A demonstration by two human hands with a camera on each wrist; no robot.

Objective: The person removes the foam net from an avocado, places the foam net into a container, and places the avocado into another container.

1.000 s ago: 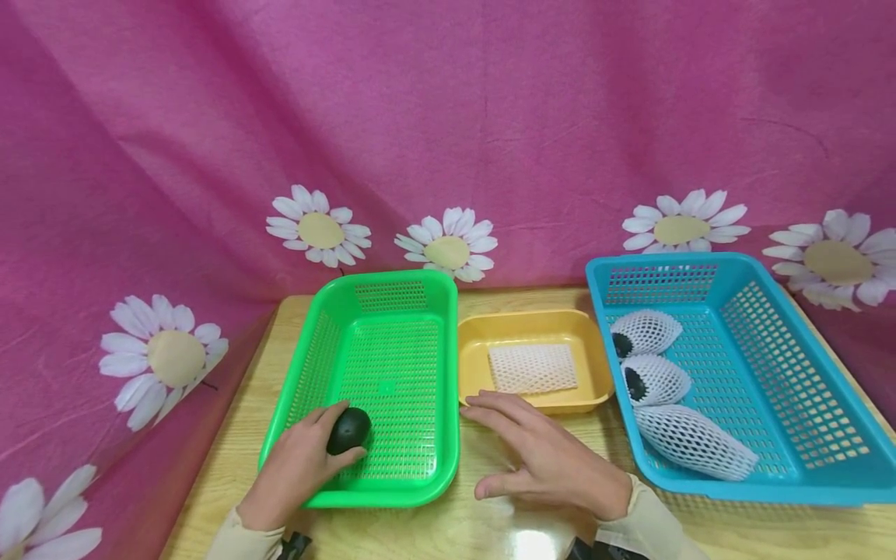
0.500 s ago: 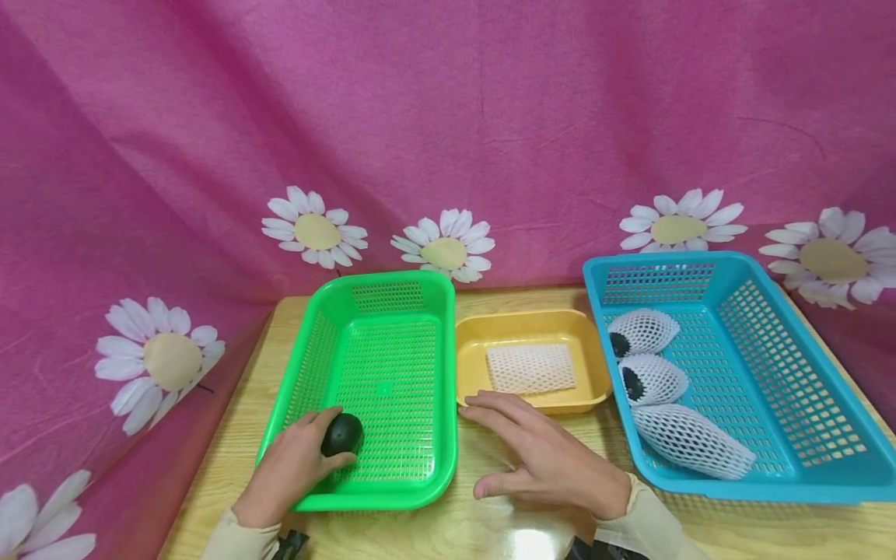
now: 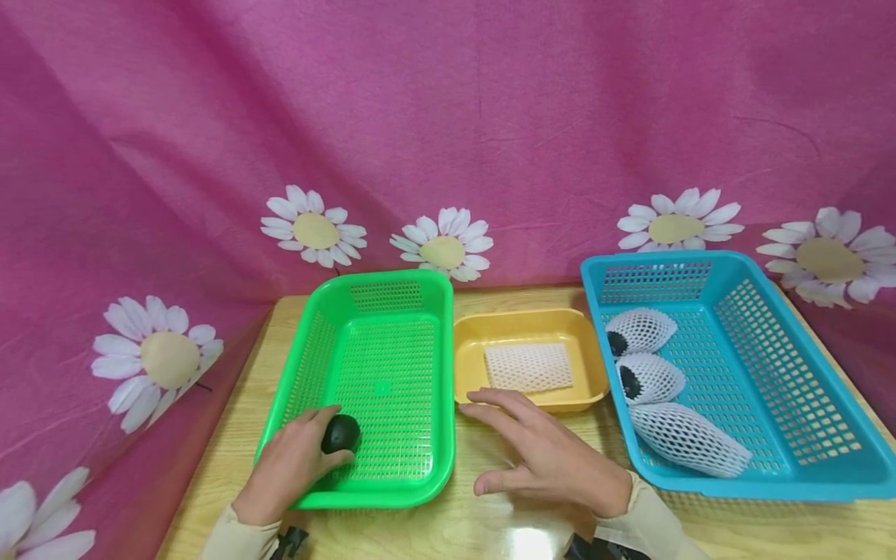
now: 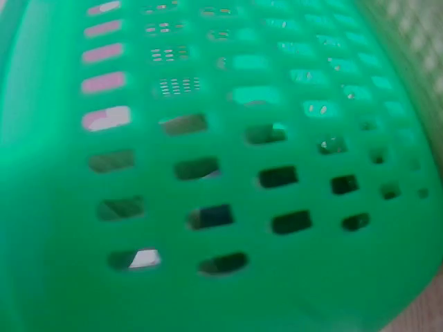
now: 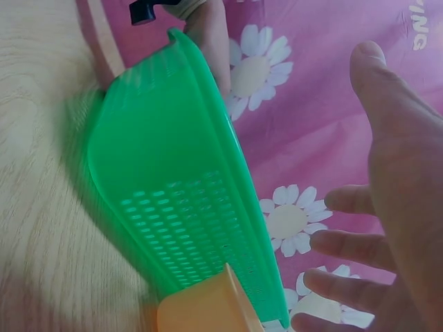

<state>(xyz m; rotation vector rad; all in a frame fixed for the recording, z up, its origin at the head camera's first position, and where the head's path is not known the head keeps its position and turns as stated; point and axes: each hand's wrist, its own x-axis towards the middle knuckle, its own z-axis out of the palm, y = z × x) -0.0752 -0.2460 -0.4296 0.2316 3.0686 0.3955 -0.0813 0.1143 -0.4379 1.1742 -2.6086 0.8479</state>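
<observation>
In the head view my left hand reaches over the near left side of the green basket. Its thumb and fingers curl round a dark, smooth avocado, which is low in that basket and partly covered by the hand. The left wrist view shows mostly the green basket's slotted wall, which hides hand and avocado. My right hand hovers over the table in front of the yellow tray, fingers spread, holding nothing. Inside that tray lies a flat white foam net sleeve.
On the right stands a blue basket. Along its left side lie three white foam nets: an upper one, a middle one and a longer near one. Dark ends show in two. A pink flowered cloth hangs behind the wooden table.
My left hand and the avocado have shifted slightly left inside the green basket. The right hand keeps its place and pose. The whole view has drifted a little.
</observation>
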